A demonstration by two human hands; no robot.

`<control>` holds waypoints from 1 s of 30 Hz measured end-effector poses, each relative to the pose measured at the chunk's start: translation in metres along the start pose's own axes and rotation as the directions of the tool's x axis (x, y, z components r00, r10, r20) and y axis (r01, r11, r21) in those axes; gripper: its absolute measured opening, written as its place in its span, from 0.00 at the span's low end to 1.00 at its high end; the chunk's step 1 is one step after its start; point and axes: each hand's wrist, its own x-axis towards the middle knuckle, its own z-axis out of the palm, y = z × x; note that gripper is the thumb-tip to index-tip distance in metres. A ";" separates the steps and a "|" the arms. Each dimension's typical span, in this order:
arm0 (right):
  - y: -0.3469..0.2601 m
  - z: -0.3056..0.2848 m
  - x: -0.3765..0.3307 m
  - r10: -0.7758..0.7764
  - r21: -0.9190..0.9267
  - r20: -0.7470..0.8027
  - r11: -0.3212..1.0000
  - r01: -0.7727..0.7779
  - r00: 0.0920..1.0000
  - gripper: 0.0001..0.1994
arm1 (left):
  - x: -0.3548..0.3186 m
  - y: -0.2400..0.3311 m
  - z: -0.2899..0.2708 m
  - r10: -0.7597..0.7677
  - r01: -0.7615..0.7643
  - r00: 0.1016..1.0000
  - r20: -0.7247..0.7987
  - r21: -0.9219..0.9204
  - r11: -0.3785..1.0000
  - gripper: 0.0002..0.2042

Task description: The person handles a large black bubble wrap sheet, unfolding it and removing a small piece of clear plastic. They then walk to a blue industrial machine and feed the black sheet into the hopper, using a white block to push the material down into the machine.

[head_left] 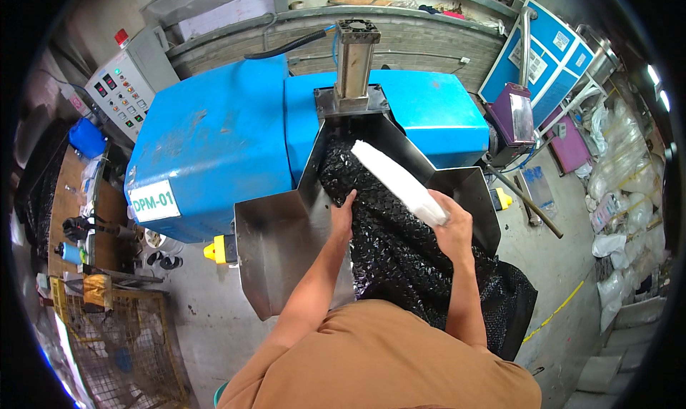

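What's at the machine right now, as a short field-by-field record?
Left hand: on the black sheeting, fingers partly hidden
Right hand: holding the near end of the long white piece
Sheeting: bunched in the metal hopper, trailing out to the near right
Machine: blue housing beyond the hopper
Control box: far left, lights lit

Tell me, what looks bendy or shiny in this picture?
In the head view, the lens bows the long grey metal wall rail, glare speckles the crinkly black plastic sheet, the long white bundle shows little detail, and white strip lights glare near the right rim.
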 end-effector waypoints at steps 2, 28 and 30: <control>-0.008 0.019 0.005 -0.126 -0.179 0.069 0.974 0.137 0.990 0.26 | -0.023 0.006 0.000 -0.138 0.138 0.990 -0.024 0.003 0.990 0.35; -0.131 0.164 0.136 -0.577 -0.068 0.104 0.809 0.584 0.810 0.33 | -0.019 -0.007 -0.020 -0.206 0.171 0.979 0.014 0.503 0.847 0.33; -0.171 0.180 0.128 -0.608 0.008 0.233 0.782 0.624 0.759 0.39 | -0.017 -0.026 -0.022 0.022 -0.006 0.999 -0.040 0.370 0.929 0.31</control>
